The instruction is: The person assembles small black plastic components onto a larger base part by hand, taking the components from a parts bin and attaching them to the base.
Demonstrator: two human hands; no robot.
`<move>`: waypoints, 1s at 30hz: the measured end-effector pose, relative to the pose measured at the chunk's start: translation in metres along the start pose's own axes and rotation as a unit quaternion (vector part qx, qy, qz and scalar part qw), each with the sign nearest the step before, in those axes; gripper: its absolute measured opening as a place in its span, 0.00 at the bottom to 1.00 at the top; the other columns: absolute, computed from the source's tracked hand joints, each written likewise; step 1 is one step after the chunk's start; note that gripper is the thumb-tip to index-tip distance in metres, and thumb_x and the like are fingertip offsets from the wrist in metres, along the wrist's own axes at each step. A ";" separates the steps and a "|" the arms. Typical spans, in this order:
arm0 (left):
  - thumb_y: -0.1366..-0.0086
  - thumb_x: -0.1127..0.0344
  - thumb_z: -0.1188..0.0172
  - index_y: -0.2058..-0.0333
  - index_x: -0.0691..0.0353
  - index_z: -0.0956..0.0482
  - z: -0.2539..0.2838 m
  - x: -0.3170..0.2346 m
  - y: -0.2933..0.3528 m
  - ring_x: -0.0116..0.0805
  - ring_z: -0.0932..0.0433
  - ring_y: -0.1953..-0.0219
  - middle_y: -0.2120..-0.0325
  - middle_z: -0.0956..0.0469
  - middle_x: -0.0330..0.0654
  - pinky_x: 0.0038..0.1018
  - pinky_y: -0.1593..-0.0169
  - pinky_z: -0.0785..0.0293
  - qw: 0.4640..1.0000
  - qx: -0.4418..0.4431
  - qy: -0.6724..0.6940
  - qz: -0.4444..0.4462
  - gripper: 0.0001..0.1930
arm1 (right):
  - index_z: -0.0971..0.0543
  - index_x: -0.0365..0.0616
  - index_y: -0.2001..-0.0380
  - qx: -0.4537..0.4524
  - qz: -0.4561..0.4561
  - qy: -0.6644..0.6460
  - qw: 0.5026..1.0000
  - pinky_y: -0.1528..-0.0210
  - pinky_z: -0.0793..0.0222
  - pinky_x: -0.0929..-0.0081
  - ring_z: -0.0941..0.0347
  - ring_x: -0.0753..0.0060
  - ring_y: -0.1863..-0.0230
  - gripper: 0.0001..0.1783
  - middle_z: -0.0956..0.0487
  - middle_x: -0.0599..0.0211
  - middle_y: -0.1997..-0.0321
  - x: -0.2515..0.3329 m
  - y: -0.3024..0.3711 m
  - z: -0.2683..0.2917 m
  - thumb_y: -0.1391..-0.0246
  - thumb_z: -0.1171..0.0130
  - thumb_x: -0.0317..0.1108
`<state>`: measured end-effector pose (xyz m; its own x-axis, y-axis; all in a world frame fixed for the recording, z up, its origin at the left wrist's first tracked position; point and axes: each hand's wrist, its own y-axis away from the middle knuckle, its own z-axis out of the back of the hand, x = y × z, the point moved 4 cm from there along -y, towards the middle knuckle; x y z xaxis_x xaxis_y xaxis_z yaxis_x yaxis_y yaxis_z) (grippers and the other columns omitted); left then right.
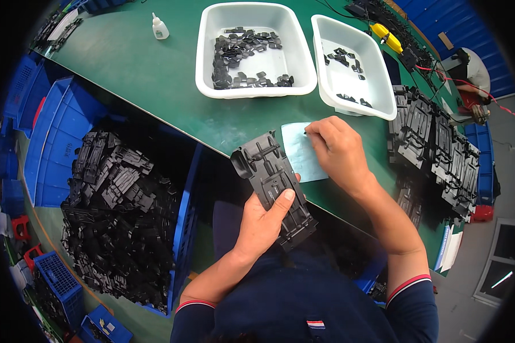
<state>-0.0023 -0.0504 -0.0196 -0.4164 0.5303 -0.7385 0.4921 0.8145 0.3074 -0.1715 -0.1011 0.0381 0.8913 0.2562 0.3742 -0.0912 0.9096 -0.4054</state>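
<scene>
While the left hand (258,227) holds it over the counter's (154,74) near edge, thumb on top, the long black moulded panel (264,163) slants from far left to near right. Probably light, stiff plastic, a bit slick; thin ribs might snap, so grip side edges mid-length. Right hand (342,153) looks pinched narrow on a small dark piece (305,132), too tiny to identify, above a pale blue sheet (304,164). Far side: left white tub (257,93), right white tub (343,84), both with small black parts. Stacked panels (412,154) right.
</scene>
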 end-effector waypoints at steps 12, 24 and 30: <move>0.32 0.71 0.50 0.48 0.72 0.31 -0.013 -0.041 -0.008 0.38 0.24 0.51 0.52 0.26 0.49 0.31 0.47 0.28 0.994 -0.023 0.061 -0.092 0.16 | 0.23 0.37 0.64 -0.120 0.216 -0.056 0.967 0.73 0.26 0.72 0.23 0.60 0.72 0.18 0.22 0.56 0.64 0.053 0.070 0.063 0.62 0.37 0.15; 0.31 0.71 0.52 0.48 0.71 0.34 -0.036 -0.057 -0.006 0.37 0.26 0.50 0.51 0.29 0.49 0.31 0.47 0.28 0.982 -0.030 0.075 -0.172 0.15 | 0.27 0.39 0.59 -0.029 0.198 -0.151 0.968 0.61 0.20 0.65 0.22 0.56 0.63 0.21 0.27 0.54 0.55 0.067 0.107 0.053 0.59 0.43 0.10; 0.31 0.71 0.51 0.48 0.70 0.35 -0.039 -0.056 -0.003 0.34 0.26 0.51 0.53 0.28 0.46 0.29 0.47 0.28 0.980 -0.020 0.080 -0.183 0.15 | 0.27 0.38 0.59 -0.022 0.202 -0.154 0.967 0.60 0.20 0.64 0.22 0.55 0.63 0.22 0.26 0.54 0.56 0.071 0.107 0.049 0.60 0.42 0.11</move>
<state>-0.0108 -0.0733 0.0443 -0.6759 0.2284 -0.7007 0.2580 0.9639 0.0654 -0.1394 0.0303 0.0625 0.6119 0.6786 0.4063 -0.3785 0.7023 -0.6029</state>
